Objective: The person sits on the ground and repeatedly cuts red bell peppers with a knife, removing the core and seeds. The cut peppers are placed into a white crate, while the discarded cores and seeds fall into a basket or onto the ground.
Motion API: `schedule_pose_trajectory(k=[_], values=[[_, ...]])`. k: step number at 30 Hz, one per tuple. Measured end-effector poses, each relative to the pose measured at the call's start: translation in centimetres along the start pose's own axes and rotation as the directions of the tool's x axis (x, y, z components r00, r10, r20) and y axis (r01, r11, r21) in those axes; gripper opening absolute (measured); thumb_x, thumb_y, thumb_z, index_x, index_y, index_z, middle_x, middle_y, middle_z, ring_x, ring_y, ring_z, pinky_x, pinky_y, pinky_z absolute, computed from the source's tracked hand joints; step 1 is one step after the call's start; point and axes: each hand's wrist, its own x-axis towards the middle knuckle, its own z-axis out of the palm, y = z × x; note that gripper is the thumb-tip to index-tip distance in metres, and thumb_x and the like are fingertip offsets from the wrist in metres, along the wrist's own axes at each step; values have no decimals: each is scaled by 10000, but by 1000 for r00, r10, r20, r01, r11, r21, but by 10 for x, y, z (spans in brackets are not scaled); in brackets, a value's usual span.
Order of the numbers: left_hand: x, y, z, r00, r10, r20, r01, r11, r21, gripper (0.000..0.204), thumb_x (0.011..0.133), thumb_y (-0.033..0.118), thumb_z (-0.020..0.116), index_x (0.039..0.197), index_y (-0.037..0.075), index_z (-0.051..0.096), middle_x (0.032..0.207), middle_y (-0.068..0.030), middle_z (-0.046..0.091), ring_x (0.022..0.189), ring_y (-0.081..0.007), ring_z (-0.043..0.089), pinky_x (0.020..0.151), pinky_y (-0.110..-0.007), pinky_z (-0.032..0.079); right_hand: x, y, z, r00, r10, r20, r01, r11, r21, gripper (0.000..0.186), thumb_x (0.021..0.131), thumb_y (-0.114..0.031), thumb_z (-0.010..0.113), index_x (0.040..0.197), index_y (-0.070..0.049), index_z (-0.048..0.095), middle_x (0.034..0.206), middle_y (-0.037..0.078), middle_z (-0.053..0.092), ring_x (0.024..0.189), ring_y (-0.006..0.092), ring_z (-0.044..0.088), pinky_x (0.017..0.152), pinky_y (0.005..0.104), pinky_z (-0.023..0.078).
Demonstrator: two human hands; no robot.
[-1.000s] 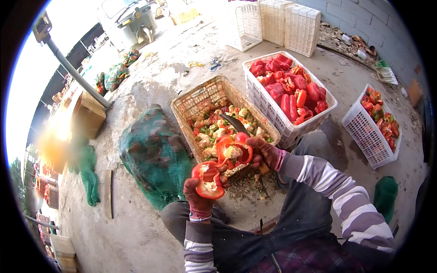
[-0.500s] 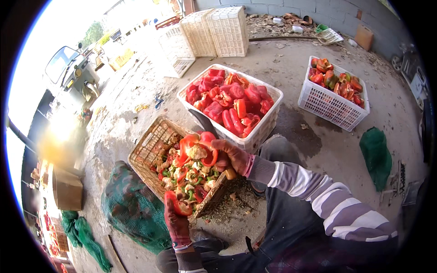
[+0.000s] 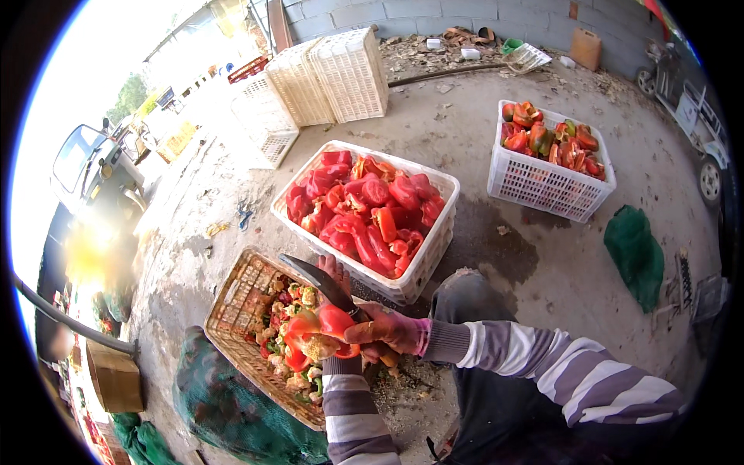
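Observation:
My right hand (image 3: 394,329) is closed round a knife and a cut red bell pepper. The knife's dark blade (image 3: 318,279) points up and left. The pepper (image 3: 335,319) is split open, and its pale seed core (image 3: 318,346) shows. My left hand (image 3: 333,273) reaches forward past the blade to the near side of a white crate (image 3: 403,288), with its fingers stretched out and nothing visible in them. Red pepper pieces (image 3: 360,203) heap that crate. Below my hands, a tan basket (image 3: 232,298) holds cores, stems and scraps (image 3: 280,329).
A second white crate (image 3: 542,184) of peppers stands at the right, near a green mesh bag (image 3: 634,256). A full green net sack (image 3: 225,395) lies beside the basket. Empty white crates (image 3: 349,76) stand at the back. A vehicle (image 3: 93,167) is at the left.
My left hand has moved forward from the basket's near edge to the white crate and no longer holds the red pepper piece. My right hand keeps the knife and pepper, slightly lower. The view has shifted.

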Motion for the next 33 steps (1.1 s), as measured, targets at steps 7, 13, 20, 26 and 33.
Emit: schedule_pose_trajectory(k=[7,13,20,26,33], values=[[-106,-34,-55,991,13,134,38,928,-370,99,874,87,557,896,-10,550,882,-158,622,787,-254,638,658,-397,518,0,-11,8,991,-55,-122,43,994,-100,297,812,-318,683,910,-62,566,636,-4,524,486,84,480,497,245,415],[-141,31,-157,917,-241,319,314,-58,-948,383,949,305,479,1142,-22,525,1081,-153,601,1016,-302,600,867,-430,494,1,-10,12,993,-58,-105,30,967,-253,329,799,-378,680,892,-80,577,725,-16,545,560,57,483,510,196,373],[-166,41,-154,951,-156,268,222,-263,-939,488,942,376,510,1265,11,475,1165,-122,597,1086,-268,582,944,-432,461,10,5,27,990,11,143,31,957,-289,701,759,-99,733,1368,-59,387,1031,17,590,790,75,557,701,227,467],[-174,36,-148,939,-294,180,135,-167,-977,549,897,364,601,1272,-9,454,1167,-134,590,1016,-235,620,871,-358,519,31,31,47,962,-17,271,93,958,-271,732,756,-35,729,1388,-66,361,1247,62,532,1092,113,521,947,278,435],[-189,28,-163,887,-439,-145,59,418,-906,117,840,188,573,870,75,571,772,-141,514,713,-246,543,614,-354,433,23,48,68,984,152,93,-107,920,-376,710,747,-22,728,1366,-61,382,1200,68,554,1036,122,553,895,271,460]])
